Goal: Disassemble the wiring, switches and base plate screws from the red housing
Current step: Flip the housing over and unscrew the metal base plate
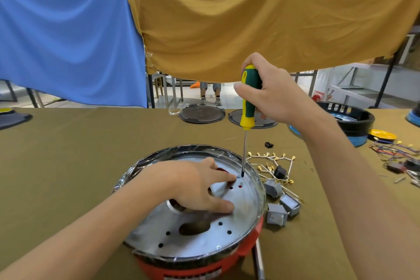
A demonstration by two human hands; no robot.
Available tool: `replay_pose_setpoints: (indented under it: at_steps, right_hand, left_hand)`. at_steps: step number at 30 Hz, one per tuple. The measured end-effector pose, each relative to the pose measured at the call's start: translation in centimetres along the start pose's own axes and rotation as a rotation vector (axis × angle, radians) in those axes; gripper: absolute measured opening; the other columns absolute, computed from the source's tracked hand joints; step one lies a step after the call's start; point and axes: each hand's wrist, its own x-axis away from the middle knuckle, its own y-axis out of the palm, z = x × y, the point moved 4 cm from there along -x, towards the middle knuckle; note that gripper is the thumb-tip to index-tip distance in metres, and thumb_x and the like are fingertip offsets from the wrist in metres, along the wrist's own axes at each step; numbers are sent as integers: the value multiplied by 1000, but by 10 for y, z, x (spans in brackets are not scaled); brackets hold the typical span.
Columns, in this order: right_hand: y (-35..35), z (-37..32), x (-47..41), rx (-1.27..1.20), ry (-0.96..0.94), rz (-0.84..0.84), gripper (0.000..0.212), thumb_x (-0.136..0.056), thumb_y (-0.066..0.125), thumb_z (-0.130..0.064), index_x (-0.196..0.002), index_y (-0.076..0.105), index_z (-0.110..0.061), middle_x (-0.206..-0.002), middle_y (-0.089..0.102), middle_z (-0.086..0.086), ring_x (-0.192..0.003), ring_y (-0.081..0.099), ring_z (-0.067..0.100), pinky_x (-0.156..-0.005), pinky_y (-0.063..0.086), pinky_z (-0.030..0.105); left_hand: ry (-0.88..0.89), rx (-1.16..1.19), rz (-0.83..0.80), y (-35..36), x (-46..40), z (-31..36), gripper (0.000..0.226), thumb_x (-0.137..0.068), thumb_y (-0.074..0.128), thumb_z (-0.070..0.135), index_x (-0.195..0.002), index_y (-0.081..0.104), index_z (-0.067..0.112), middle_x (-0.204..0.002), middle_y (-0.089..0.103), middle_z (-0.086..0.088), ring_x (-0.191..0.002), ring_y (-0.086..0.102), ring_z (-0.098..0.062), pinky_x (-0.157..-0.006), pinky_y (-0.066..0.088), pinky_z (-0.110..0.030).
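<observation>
Your bench (68, 154) is covered in an olive-brown cloth, and the round red plastic housing (245, 250) sits at its near edge, with its shiny silver perforated base plate (204, 234) facing up. Your left hand (195, 186) rests on that plate, fingers spread and fairly straight, gripping nothing. Your right hand (270, 88) has its grip closed round the green and yellow handle of the screwdriver (248, 98), held upright with the tip down at a small screw (238, 176) near the plate's far rim.

Just right of the housing lie three grey rocker switches (283, 208) and a tangle of white wires with brass terminals (272, 161). Further right are coloured wires (395, 149), a black ring-shaped housing (354, 120) and a yellow disc (383, 135). Two dark round plates (201, 114) lie at the far edge.

Behind the bench hang a blue cloth (68, 41) and a mustard-yellow cloth (261, 11); below them you can see a pale floor, metal frames and another person's lower legs (210, 93).
</observation>
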Motion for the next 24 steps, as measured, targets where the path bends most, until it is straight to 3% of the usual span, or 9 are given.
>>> replay_pose_setpoints:
  at_steps: [5,8,12,18,24]
  right_hand:
    - [4,1,-1,9,-10,-13,23,-97,59,-34,-108,46,-19,-68,52,-1,-51,46,11,-49,48,31]
    - [4,2,-1,5,-13,-3,22,-96,60,-34,-107,45,-21,-68,52,-2,-51,45,11,-48,46,28]
    - [5,0,-1,27,-22,-18,23,-97,58,-34,-108,44,-20,-69,52,-2,-54,48,13,-52,51,35]
    - [5,0,0,62,-14,-38,23,-99,57,-34,-110,43,-20,-69,54,-4,-50,53,7,-54,54,34]
    - [6,-2,-1,62,-15,-42,23,-99,58,-33,-110,43,-19,-72,55,-1,-57,56,16,-58,56,41]
  left_hand:
    - [6,19,39,5,-4,2,77,-85,41,79,-150,6,57,-150,21,12,-127,46,-26,-104,41,-44]
    - [-15,3,47,3,-8,3,74,-84,40,81,-148,9,60,-149,23,10,-133,37,-28,-106,39,-50]
    - [-18,-12,45,1,-10,4,71,-85,41,79,-147,11,60,-146,25,8,-131,36,-30,-104,39,-50]
    - [24,58,91,2,0,-2,62,-89,42,73,-146,21,57,-142,32,11,-127,41,-20,-107,38,-45]
    - [12,24,70,7,1,-1,68,-89,39,75,-149,16,56,-153,21,15,-136,36,-21,-110,37,-44]
